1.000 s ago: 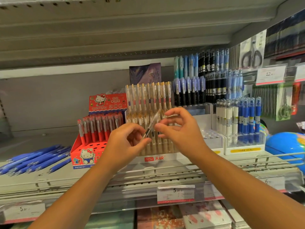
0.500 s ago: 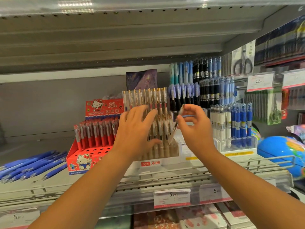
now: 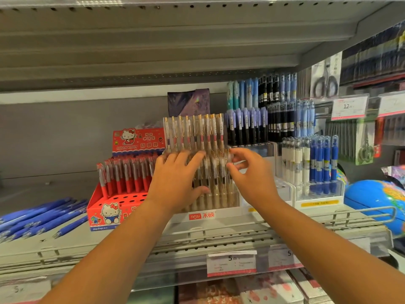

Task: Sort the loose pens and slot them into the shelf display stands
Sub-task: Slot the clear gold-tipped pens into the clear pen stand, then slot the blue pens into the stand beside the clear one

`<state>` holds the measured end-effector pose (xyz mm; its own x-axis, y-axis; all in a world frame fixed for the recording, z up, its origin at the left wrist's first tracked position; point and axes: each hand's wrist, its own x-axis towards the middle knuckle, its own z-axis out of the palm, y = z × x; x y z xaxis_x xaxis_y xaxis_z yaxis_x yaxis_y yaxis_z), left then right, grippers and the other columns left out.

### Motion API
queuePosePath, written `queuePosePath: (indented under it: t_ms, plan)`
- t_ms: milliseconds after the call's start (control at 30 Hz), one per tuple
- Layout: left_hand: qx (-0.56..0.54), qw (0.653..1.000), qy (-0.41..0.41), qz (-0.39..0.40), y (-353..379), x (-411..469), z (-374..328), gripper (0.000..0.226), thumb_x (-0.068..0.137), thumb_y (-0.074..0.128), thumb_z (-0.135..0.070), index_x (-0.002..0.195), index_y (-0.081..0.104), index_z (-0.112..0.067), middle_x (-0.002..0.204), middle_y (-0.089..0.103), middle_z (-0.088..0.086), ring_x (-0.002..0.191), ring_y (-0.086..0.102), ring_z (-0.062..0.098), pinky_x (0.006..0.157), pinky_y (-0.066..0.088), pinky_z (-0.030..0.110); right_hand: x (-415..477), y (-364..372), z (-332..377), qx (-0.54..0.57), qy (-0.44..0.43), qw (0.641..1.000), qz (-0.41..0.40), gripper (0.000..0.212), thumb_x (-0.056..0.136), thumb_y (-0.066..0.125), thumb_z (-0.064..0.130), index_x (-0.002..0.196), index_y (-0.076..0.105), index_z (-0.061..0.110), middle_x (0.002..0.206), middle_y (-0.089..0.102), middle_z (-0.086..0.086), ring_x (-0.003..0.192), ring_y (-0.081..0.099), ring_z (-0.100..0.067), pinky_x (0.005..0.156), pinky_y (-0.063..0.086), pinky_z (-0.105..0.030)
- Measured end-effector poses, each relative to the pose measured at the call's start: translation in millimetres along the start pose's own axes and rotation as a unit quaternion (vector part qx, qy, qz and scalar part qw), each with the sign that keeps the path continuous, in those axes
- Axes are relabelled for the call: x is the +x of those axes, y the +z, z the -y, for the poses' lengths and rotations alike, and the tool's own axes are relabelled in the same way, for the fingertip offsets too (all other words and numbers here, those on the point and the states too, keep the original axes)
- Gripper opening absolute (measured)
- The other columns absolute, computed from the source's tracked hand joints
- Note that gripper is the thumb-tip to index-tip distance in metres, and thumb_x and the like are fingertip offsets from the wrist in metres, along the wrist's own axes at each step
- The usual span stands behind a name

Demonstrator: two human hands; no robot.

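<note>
Left hand (image 3: pixel 175 183) is spread flat, fingers pressing on the clear pens (image 3: pixel 197 132) in the white stand (image 3: pixel 219 212) at frame centre. Right hand (image 3: pixel 252 174) sits at the right edge of those rows, fingers curled. It's blurred there, so I can't tell if it pinches a pen. Loose blue pens (image 3: pixel 39 218) lie lower left, beside the red stand (image 3: pixel 109 198).

A round blue plastic globe (image 3: pixel 372 200) sits far to my right. Above it hang packaged grey-handled scissors (image 3: pixel 325 81) beside a white-and-red price card reading 12 (image 3: pixel 349 107) — a dark purple box (image 3: pixel 188 102) stands further back. Below me, a white 5.00 price label (image 3: pixel 231 263).
</note>
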<state>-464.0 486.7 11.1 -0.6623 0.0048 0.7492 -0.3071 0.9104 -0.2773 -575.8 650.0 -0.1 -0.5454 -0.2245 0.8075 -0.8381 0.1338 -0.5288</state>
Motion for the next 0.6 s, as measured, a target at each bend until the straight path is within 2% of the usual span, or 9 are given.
queuePosePath:
  t_ms: [233, 433, 533, 600]
  plan:
    - [-0.002, 1.0, -0.006, 0.008, 0.3, 0.6, -0.1, 0.092, 0.072, 0.062, -0.075, 0.146, 0.031, -0.031, 0.142, 0.049, 0.004, 0.129, 0.046, 0.028, 0.104, 0.034, 0.049, -2.0, 2.9, -4.3, 0.007, 0.051, 0.998, 0.028, 0.026, 0.089, 0.071, 0.02, 0.113, 0.061, 0.023, 0.092, 0.06, 0.014, 0.077, 0.061, 0.002, 0.065, 0.048, -0.012]
    - [-0.001, 1.0, -0.008, 0.022, -1.9, 1.4, -1.1, 0.091, 0.074, 0.06, -0.075, 0.147, 0.027, -0.032, 0.146, 0.045, 0.003, 0.132, 0.042, 0.027, 0.107, 0.031, 0.05, -2.8, -1.3, -5.5, 0.022, 0.081, 0.996, 0.039, 0.027, 0.089, 0.072, 0.017, 0.111, 0.06, 0.027, 0.088, 0.06, 0.017, 0.074, 0.061, 0.003, 0.06, 0.046, -0.008]
    - [-0.008, 0.999, -0.002, 0.044, -5.8, 7.2, 0.2, 0.092, 0.074, 0.059, -0.076, 0.148, 0.025, -0.033, 0.148, 0.042, 0.002, 0.134, 0.04, 0.027, 0.108, 0.03, 0.051, -3.7, -5.3, -3.8, 0.01, 0.074, 0.997, 0.034, 0.033, 0.087, 0.074, 0.021, 0.117, 0.063, 0.027, 0.091, 0.062, 0.016, 0.079, 0.061, 0.0, 0.071, 0.052, -0.017]
    - [-0.043, 0.997, 0.0, 0.065, -10.2, 10.0, 3.4, 0.089, 0.076, 0.059, -0.074, 0.148, 0.023, -0.035, 0.149, 0.039, 0.002, 0.136, 0.037, 0.026, 0.111, 0.026, 0.052, -4.8, -9.0, -0.9, -0.024, 0.045, 0.999, 0.007, 0.039, 0.086, 0.074, 0.026, 0.123, 0.063, 0.026, 0.101, 0.062, 0.011, 0.086, 0.059, -0.006, 0.077, 0.05, -0.023]
